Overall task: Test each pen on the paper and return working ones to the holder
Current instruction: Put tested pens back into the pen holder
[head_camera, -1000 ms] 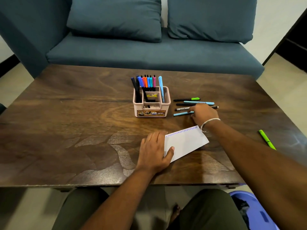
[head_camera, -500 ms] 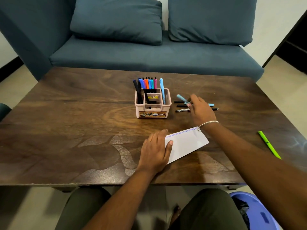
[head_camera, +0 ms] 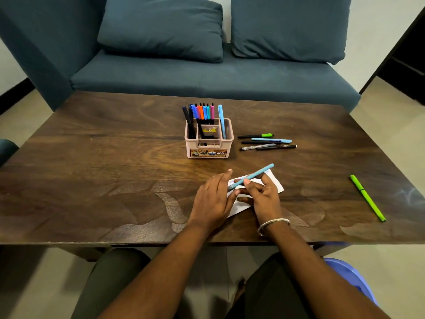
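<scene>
My right hand (head_camera: 262, 194) pinches a light blue pen (head_camera: 255, 174) over the white paper (head_camera: 277, 184), the pen slanting up to the right. My left hand (head_camera: 212, 199) lies beside it on the paper's left part, fingers near the pen's lower end; whether they grip it I cannot tell. The pink holder (head_camera: 209, 140) stands behind the hands with several coloured pens upright in it. To its right several loose pens (head_camera: 266, 141) lie side by side on the table. Most of the paper is hidden under my hands.
A green pen (head_camera: 366, 198) lies alone near the wooden table's (head_camera: 92, 169) right edge. A blue sofa (head_camera: 207, 72) with two cushions runs along the far side. My knees and a blue plastic object (head_camera: 351, 277) are below the near edge.
My right hand lifted a light blue pen from the loose group and brought it back over the paper. My left hand stayed on the paper, its fingers now up by the pen.
</scene>
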